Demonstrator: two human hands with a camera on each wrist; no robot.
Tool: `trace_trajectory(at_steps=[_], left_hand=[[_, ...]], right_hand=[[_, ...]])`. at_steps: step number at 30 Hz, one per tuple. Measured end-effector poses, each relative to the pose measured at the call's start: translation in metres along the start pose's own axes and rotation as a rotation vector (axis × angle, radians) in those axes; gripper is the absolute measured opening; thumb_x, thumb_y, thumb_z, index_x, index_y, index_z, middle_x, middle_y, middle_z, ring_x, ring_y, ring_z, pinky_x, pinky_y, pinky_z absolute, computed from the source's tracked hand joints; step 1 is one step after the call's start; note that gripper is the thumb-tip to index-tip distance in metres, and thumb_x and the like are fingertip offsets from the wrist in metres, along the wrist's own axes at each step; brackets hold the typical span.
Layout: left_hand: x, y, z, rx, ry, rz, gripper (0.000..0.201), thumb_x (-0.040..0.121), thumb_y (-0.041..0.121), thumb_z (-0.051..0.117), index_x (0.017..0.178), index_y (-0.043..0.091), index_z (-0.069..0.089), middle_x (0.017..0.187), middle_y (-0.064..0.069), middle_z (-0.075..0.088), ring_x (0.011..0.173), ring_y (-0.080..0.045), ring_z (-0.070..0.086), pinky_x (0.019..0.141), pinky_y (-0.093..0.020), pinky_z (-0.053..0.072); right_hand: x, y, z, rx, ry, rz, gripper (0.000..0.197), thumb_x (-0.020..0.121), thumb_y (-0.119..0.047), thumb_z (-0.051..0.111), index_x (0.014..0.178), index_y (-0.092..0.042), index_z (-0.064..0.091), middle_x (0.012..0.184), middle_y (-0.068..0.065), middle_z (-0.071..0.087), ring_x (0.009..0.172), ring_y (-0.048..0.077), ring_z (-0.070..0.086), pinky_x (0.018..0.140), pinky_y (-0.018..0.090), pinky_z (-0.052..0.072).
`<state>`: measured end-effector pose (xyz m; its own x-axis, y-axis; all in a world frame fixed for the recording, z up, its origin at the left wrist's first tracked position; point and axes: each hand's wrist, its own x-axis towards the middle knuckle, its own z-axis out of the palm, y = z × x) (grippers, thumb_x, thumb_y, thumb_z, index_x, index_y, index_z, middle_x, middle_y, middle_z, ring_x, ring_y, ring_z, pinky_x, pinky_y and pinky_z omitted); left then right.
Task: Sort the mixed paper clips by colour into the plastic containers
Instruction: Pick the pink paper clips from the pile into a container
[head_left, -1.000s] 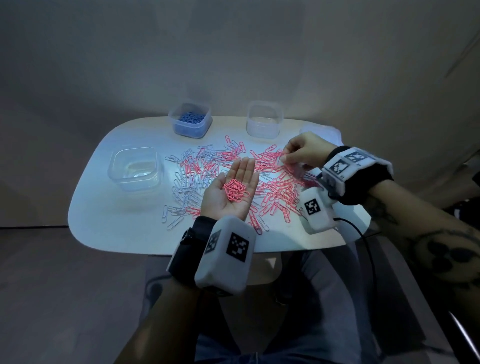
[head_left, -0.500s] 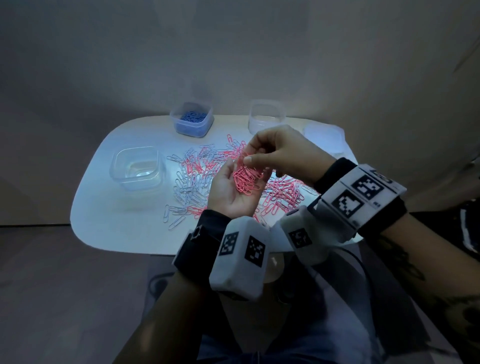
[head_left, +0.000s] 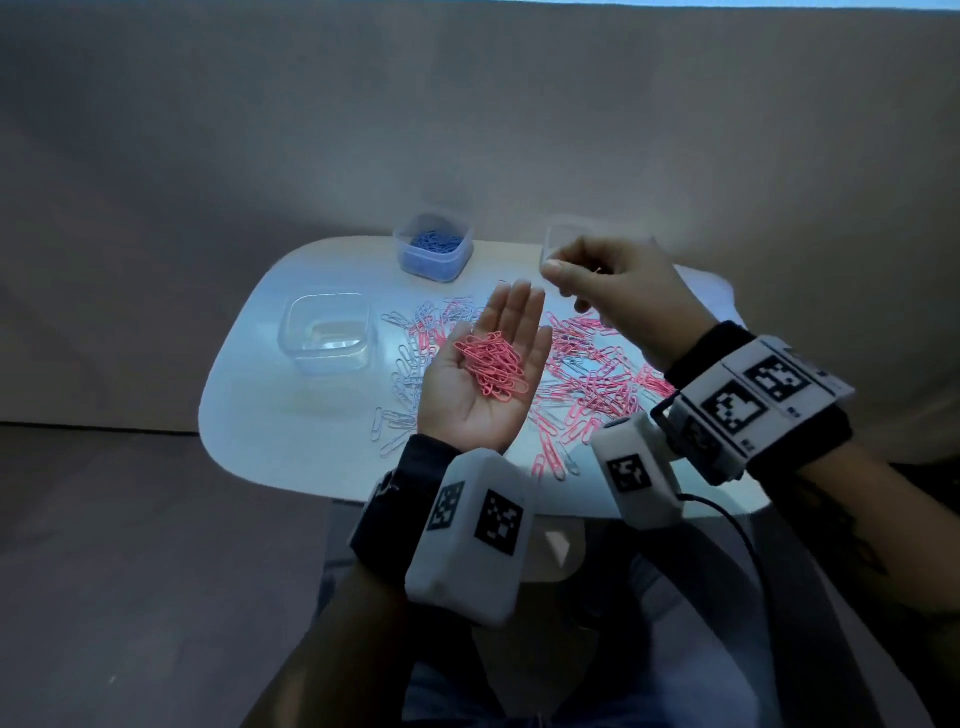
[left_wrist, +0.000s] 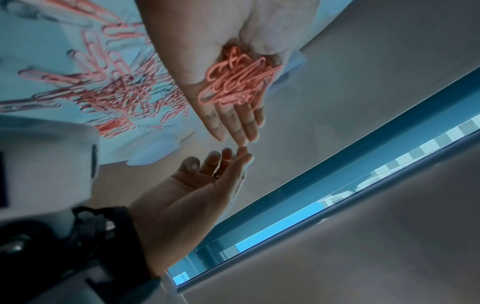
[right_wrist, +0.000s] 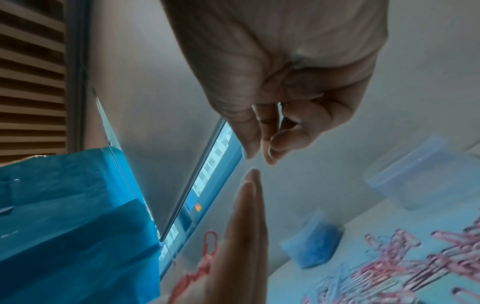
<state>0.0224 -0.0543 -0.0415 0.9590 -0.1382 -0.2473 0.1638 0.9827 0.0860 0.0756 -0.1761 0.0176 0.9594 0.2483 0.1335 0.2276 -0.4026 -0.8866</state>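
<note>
My left hand (head_left: 511, 317) lies flat, palm up, above the table and carries a heap of pink paper clips (head_left: 491, 371). The left wrist view shows the same pink clips (left_wrist: 236, 86) on the palm. My right hand (head_left: 563, 273) hovers just beyond the left fingertips, its fingers loosely curled, and I see nothing between the fingers (right_wrist: 275, 144). Mixed pink clips (head_left: 597, 387) and pale clips (head_left: 408, 374) are strewn over the white table (head_left: 270, 426). A container with blue clips (head_left: 434, 249) stands at the back. An empty clear container (head_left: 328, 335) stands to the left.
Another clear container (head_left: 558, 236) stands at the back, partly behind my right hand. A pale lid-like piece (head_left: 701, 293) lies at the table's right edge. The wall rises close behind the table, and a cable (head_left: 737, 525) hangs from my right wrist unit.
My right hand left the clips on the table, came over the left palm, and has now lifted away towards the back. The pink heap on the palm has grown.
</note>
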Motion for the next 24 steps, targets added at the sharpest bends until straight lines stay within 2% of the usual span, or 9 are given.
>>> trace_trajectory(at_steps=[2, 4, 6, 8, 11, 14, 17, 21, 24], left_hand=[[-0.004, 0.009, 0.002, 0.046, 0.013, 0.045, 0.051, 0.099, 0.03, 0.025, 0.1, -0.002, 0.064, 0.098, -0.017, 0.069, 0.085, -0.03, 0.07, 0.075, -0.044, 0.054], [-0.008, 0.018, 0.004, 0.064, 0.057, 0.076, 0.051, 0.099, 0.031, 0.025, 0.096, -0.001, 0.065, 0.093, -0.016, 0.07, 0.082, -0.029, 0.071, 0.073, -0.041, 0.055], [-0.011, 0.029, 0.001, 0.022, 0.108, 0.075, 0.055, 0.1, 0.033, 0.029, 0.078, 0.0, 0.068, 0.074, -0.011, 0.069, 0.064, -0.025, 0.069, 0.058, -0.028, 0.056], [-0.017, 0.047, 0.0, -0.01, 0.121, 0.043, 0.057, 0.099, 0.033, 0.034, 0.057, 0.006, 0.06, 0.051, -0.001, 0.054, 0.04, -0.012, 0.055, 0.034, -0.013, 0.04], [-0.025, 0.087, 0.009, 0.194, 0.075, 0.117, 0.052, 0.092, 0.027, 0.039, 0.042, 0.014, 0.044, 0.038, 0.004, 0.032, 0.026, -0.004, 0.03, 0.025, -0.015, 0.016], [-0.016, 0.134, 0.031, 0.508, -0.005, 0.217, 0.051, 0.088, 0.029, 0.04, 0.038, 0.018, 0.04, 0.036, 0.004, 0.027, 0.025, -0.005, 0.025, 0.025, -0.014, 0.011], [0.007, 0.161, 0.037, 0.877, 0.085, 0.287, 0.053, 0.099, 0.035, 0.035, 0.048, 0.02, 0.04, 0.04, 0.008, 0.028, 0.031, -0.003, 0.025, 0.028, -0.012, 0.015], [0.031, 0.162, 0.016, 1.56, 0.169, 0.345, 0.042, 0.099, 0.023, 0.042, 0.058, 0.016, 0.038, 0.04, 0.011, 0.036, 0.039, -0.006, 0.036, 0.041, -0.015, 0.028], [0.034, 0.164, 0.007, 1.786, 0.114, 0.376, 0.044, 0.097, 0.015, 0.046, 0.053, 0.014, 0.044, 0.046, 0.003, 0.046, 0.044, -0.007, 0.048, 0.048, -0.013, 0.036]], right_hand=[[0.001, -0.004, 0.012, 0.043, 0.006, -0.015, 0.01, 0.089, -0.014, 0.058, 0.081, -0.008, 0.061, 0.062, 0.001, 0.052, 0.043, -0.003, 0.045, 0.045, 0.007, 0.033], [-0.001, -0.006, 0.025, 0.085, 0.038, -0.053, 0.018, 0.089, -0.019, 0.058, 0.071, -0.017, 0.057, 0.059, 0.0, 0.05, 0.05, 0.005, 0.046, 0.054, 0.018, 0.037], [-0.006, -0.006, 0.037, 0.13, 0.06, -0.075, 0.02, 0.085, -0.027, 0.058, 0.066, -0.024, 0.054, 0.06, 0.002, 0.048, 0.058, 0.015, 0.045, 0.059, 0.031, 0.038], [-0.008, -0.005, 0.05, 0.147, 0.047, -0.066, 0.021, 0.086, -0.026, 0.057, 0.066, -0.024, 0.053, 0.062, 0.005, 0.047, 0.061, 0.019, 0.044, 0.061, 0.034, 0.038], [-0.002, -0.006, 0.07, 0.017, -0.084, -0.042, 0.014, 0.09, -0.02, 0.056, 0.076, -0.017, 0.056, 0.064, 0.002, 0.051, 0.06, 0.014, 0.046, 0.066, 0.032, 0.043], [0.002, -0.013, 0.093, -0.173, -0.297, -0.073, 0.012, 0.091, -0.022, 0.055, 0.1, -0.016, 0.06, 0.073, 0.002, 0.056, 0.063, 0.013, 0.047, 0.071, 0.029, 0.042], [0.004, -0.018, 0.11, -0.321, -0.402, -0.09, 0.027, 0.092, -0.025, 0.053, 0.118, -0.017, 0.056, 0.081, -0.002, 0.057, 0.075, 0.014, 0.048, 0.073, 0.025, 0.037], [0.008, -0.014, 0.105, -0.268, -0.362, -0.064, 0.026, 0.092, -0.022, 0.053, 0.115, -0.013, 0.058, 0.074, -0.004, 0.053, 0.065, 0.009, 0.047, 0.071, 0.023, 0.036], [0.01, -0.006, 0.085, -0.28, -0.359, -0.062, 0.019, 0.091, -0.021, 0.055, 0.107, -0.014, 0.062, 0.074, -0.003, 0.056, 0.068, 0.013, 0.051, 0.072, 0.028, 0.042]])
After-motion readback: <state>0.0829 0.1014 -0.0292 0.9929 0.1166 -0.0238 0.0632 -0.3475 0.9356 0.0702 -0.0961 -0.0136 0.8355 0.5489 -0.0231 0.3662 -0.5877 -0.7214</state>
